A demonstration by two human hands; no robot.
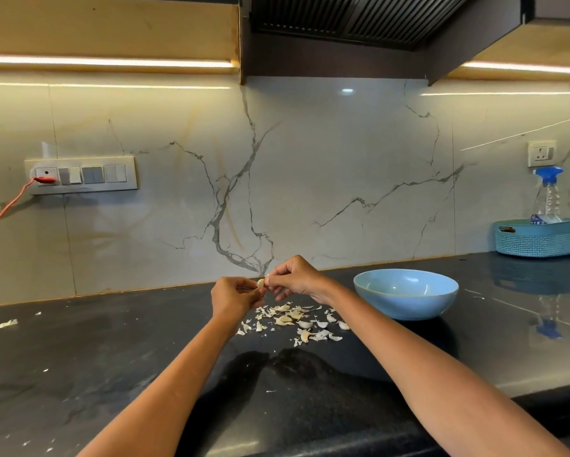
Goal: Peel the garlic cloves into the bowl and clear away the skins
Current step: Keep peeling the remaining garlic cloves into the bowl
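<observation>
A small pale garlic clove (260,283) is held above the dark counter between both hands. My left hand (234,296) pinches it from the left, and my right hand (295,277) pinches it from the right with thumb and fingertips. Below the hands lies a scatter of garlic cloves and papery skins (295,321). A light blue bowl (405,293) stands on the counter to the right of my right hand; what lies inside it is hidden.
The black counter (112,357) carries stray skin bits at the far left (8,323). A blue basket (537,237) with a spray bottle (548,196) stands at the back right. A red cable (3,216) hangs from the wall socket on the left.
</observation>
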